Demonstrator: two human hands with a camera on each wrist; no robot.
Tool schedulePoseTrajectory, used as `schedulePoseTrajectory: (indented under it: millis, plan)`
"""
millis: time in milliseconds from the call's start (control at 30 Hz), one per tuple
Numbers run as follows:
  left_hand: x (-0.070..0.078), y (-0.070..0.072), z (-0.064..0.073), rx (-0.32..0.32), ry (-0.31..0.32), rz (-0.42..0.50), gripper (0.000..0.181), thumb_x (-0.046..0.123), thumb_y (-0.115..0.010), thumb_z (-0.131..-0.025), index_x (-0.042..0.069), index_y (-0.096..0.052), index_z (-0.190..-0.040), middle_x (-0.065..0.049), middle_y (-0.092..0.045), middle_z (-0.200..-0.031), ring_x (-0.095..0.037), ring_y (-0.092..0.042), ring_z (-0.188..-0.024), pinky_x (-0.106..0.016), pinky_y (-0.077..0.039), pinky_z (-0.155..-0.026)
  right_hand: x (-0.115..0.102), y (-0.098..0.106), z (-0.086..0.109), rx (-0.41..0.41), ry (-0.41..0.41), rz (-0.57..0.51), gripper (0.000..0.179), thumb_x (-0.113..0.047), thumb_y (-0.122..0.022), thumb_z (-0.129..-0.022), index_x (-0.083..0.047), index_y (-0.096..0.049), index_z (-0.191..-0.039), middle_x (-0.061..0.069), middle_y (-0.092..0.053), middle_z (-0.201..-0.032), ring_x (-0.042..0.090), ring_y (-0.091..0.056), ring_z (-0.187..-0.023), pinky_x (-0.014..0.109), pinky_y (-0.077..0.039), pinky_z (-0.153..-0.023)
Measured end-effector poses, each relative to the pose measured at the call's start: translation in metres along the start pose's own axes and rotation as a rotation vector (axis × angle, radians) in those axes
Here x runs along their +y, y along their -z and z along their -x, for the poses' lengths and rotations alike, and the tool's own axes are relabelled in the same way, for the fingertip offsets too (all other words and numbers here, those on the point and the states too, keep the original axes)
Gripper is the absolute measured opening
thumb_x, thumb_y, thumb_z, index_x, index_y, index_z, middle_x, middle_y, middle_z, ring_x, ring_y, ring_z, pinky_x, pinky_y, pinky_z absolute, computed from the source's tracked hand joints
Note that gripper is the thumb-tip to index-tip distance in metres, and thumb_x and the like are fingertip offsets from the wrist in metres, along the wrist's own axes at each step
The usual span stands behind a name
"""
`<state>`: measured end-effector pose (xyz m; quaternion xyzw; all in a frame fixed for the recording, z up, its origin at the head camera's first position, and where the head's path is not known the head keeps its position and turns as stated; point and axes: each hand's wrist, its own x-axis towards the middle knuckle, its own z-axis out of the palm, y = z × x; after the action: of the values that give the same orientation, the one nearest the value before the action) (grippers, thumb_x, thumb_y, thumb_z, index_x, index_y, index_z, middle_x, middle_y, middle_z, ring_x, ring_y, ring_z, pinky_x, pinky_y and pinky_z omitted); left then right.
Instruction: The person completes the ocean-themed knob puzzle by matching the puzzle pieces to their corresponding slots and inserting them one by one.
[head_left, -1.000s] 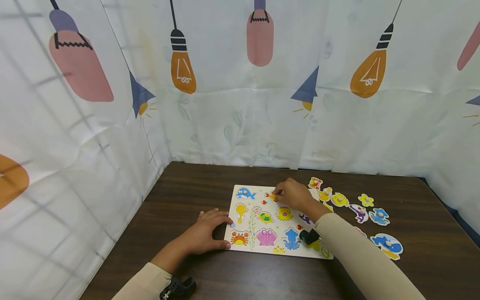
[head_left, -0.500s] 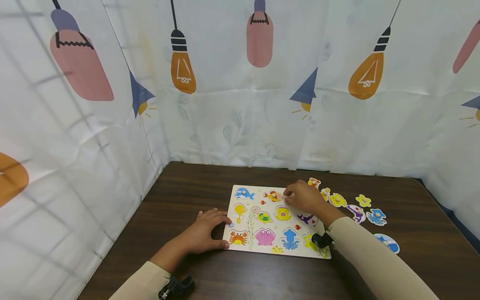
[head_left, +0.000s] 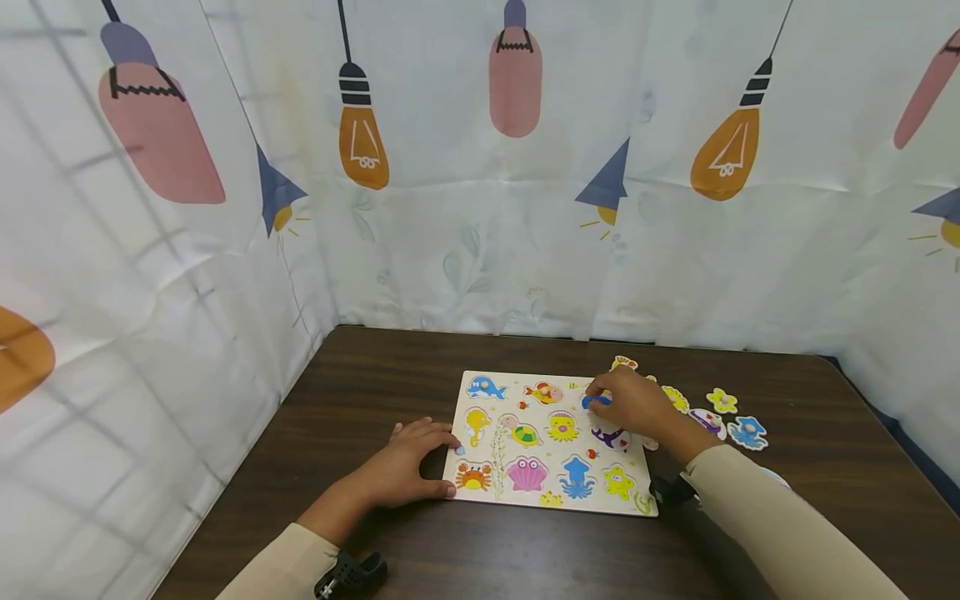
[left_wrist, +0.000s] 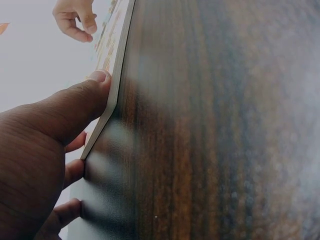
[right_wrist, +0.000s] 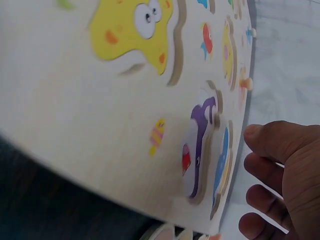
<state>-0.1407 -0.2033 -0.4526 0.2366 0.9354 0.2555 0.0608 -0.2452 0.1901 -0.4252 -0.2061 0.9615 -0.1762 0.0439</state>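
Observation:
A pale wooden peg puzzle board (head_left: 517, 499) with sea-animal pictures lies on the table. My left hand (head_left: 408, 462) is spread at its left edge; in the left wrist view its thumb (left_wrist: 87, 100) presses the front corner and fingertips touch the side. My right hand (head_left: 637, 404) hovers over the far right part, beside a blue dolphin picture (head_left: 597, 402). Its fingers (right_wrist: 270, 140) are loosely bent, with no piece visible between them. The fish piece (head_left: 543, 392) sits in its slot, its knob (right_wrist: 246, 84) standing up. Below the hand are a purple recess (right_wrist: 200, 145) and a yellow starfish recess (right_wrist: 132, 30).
Loose pieces lie right of the board: a yellow one (head_left: 676, 398), a yellow starfish (head_left: 722, 401), a purple one (head_left: 707, 422) and a blue octopus (head_left: 747, 432). My right sleeve (head_left: 780, 517) partly covers another. Printed curtains (head_left: 465, 250) surround the table's back and left.
My right hand has left the fish piece and moved right across the board's far edge, uncovering the fish and the starfish picture. The left hand stays put.

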Motion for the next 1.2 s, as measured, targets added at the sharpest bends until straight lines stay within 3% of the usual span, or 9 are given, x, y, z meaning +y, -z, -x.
schedulePoseTrajectory:
  millis: [200,433,533,733,933,1200]
  plan:
    - [0.000,-0.001,-0.001,0.002,0.007,-0.010,0.059,0.050,-0.085,-0.080,0.022,-0.064,-0.128,-0.008,-0.053,-0.148,-0.044,-0.035,-0.145,-0.078,-0.014,-0.110,0.012,0.005,0.011,-0.011,-0.046,0.026,0.024,-0.031,-0.081,-0.089,-0.020,-0.079,-0.110,0.002,-0.069,-0.113,0.024,-0.062,-0.105,0.051,-0.056,-0.083]
    - [-0.002,-0.001,-0.001,0.004,0.008,-0.011,0.059,0.050,-0.085,-0.080,0.023,-0.064,-0.128,-0.009,-0.053,-0.148,-0.044,-0.035,-0.145,-0.078,-0.014,-0.110,0.029,0.009,0.025,-0.028,-0.107,0.021,0.026,-0.033,-0.080,-0.091,-0.020,-0.078,-0.113,0.010,-0.063,-0.117,0.023,-0.058,-0.096,0.045,-0.057,-0.072]
    - [-0.004,-0.002,-0.001,0.007,0.002,-0.012,0.058,0.050,-0.085,-0.080,0.024,-0.064,-0.128,-0.008,-0.053,-0.148,-0.045,-0.035,-0.145,-0.078,-0.014,-0.110,0.037,0.011,0.031,-0.006,-0.092,0.030,0.023,-0.031,-0.079,-0.091,-0.018,-0.078,-0.111,0.010,-0.065,-0.115,0.024,-0.060,-0.098,0.050,-0.057,-0.076]
    - [-0.004,-0.002,-0.001,0.006,0.003,-0.013,0.058,0.051,-0.085,-0.080,0.025,-0.064,-0.127,-0.008,-0.053,-0.148,-0.045,-0.035,-0.145,-0.078,-0.014,-0.110,0.053,0.016,0.044,0.039,-0.058,0.029,0.021,-0.026,-0.080,-0.090,-0.014,-0.079,-0.107,0.002,-0.069,-0.101,0.025,-0.060,-0.095,0.048,-0.057,-0.074]
    - [-0.003,-0.001,-0.001,0.006,0.010,-0.013,0.058,0.051,-0.085,-0.080,0.025,-0.064,-0.128,-0.008,-0.053,-0.148,-0.044,-0.034,-0.145,-0.077,-0.014,-0.111,0.068,0.020,0.057,0.096,-0.036,0.038,0.019,-0.023,-0.080,-0.090,-0.013,-0.080,-0.105,0.003,-0.072,-0.103,0.032,-0.062,-0.104,0.055,-0.056,-0.081]
    - [-0.001,-0.001,-0.001,0.003,0.012,-0.007,0.058,0.049,-0.085,-0.080,0.024,-0.064,-0.128,-0.008,-0.053,-0.148,-0.044,-0.034,-0.145,-0.077,-0.013,-0.111,0.085,0.028,0.073,0.088,-0.045,0.064,0.022,-0.024,-0.080,-0.089,-0.009,-0.078,-0.105,0.004,-0.073,-0.100,0.035,-0.062,-0.103,0.058,-0.055,-0.082]
